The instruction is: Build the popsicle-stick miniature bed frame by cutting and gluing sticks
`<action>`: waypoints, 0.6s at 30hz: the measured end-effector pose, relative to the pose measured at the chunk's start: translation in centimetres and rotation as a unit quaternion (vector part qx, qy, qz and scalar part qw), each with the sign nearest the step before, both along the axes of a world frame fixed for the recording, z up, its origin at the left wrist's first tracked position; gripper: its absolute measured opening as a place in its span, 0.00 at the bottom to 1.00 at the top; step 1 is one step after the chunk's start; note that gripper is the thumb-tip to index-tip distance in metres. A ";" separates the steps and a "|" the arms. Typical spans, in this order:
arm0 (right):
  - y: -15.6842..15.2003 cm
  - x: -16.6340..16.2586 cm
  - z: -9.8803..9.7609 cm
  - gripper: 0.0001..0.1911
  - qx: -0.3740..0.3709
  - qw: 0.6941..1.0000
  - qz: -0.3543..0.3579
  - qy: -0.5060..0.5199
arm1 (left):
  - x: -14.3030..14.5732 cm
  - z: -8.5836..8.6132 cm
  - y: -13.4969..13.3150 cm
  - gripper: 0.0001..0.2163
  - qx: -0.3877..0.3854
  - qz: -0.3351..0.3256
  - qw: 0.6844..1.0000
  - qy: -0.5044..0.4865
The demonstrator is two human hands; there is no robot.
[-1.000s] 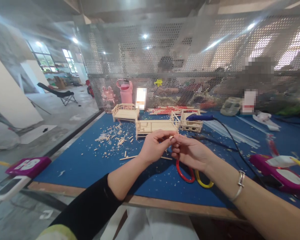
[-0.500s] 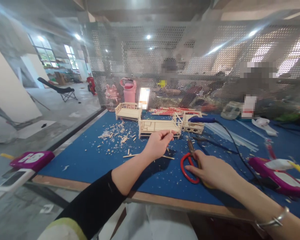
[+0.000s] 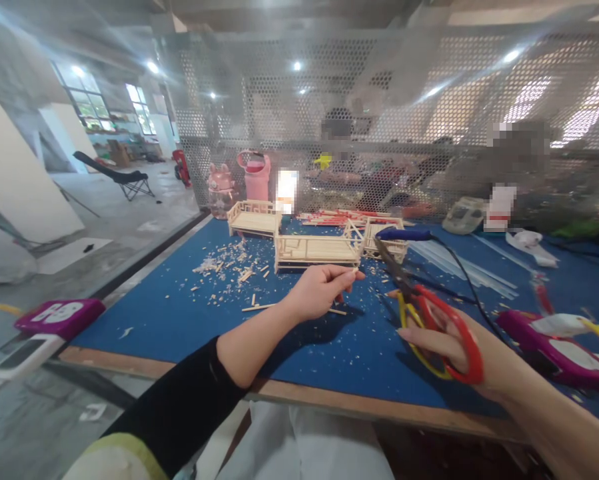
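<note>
My left hand (image 3: 322, 291) is closed in a pinch, with the pale tip of a small wooden stick (image 3: 355, 269) showing at the fingertips; the rest of it is hidden. My right hand (image 3: 446, 340) grips scissors (image 3: 472, 347) with one red and one yellow handle loop. Their dark blades (image 3: 392, 259) point up and away over the mat. Just beyond my left hand stands a small bench-like model (image 3: 319, 250) made of thin sticks. Similar stick models are behind it, one at the left (image 3: 254, 219) and one at the right (image 3: 379, 233). Loose sticks (image 3: 256, 307) lie under my left wrist.
Wood scraps (image 3: 244, 273) litter the blue mat (image 3: 179, 327). A blue-handled corded tool (image 3: 406, 235) lies beyond the scissors, near clear glue sticks (image 3: 459, 270). Red-tipped sticks (image 3: 339, 218) and a pink bottle (image 3: 256, 177) are at the back. A purple device (image 3: 539, 343) sits at right.
My right hand has lifted the scissors off the mat and turned them, handles to the right. My left hand has shifted slightly right, still pinching the small stick.
</note>
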State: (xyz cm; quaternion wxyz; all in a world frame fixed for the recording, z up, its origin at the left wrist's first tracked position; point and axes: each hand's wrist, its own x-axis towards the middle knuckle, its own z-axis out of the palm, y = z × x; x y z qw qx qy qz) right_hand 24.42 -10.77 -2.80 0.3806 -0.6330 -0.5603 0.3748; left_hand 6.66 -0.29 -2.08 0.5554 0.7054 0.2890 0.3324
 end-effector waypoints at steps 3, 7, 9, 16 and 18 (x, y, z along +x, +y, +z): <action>0.4 -0.8 0.5 0.19 0.000 0.996 0.073 -0.045 | 0.1 -0.2 0.2 0.12 -0.007 -0.011 1.000 -0.019; 0.4 -1.4 0.7 0.31 0.038 0.990 0.113 -0.072 | 0.3 -0.4 0.4 0.13 -0.008 -0.011 0.999 -0.035; 0.4 -1.5 0.8 0.33 0.041 0.988 0.118 -0.087 | 0.2 -0.3 0.3 0.13 0.010 0.002 1.000 -0.021; 0.5 -1.2 0.7 0.29 0.069 0.981 0.137 -0.123 | -0.3 -0.2 -0.1 0.16 0.152 0.038 0.985 0.064; 0.5 -1.0 0.6 0.29 0.065 0.981 0.140 -0.117 | -0.3 -0.3 0.0 0.17 0.185 0.047 0.979 0.077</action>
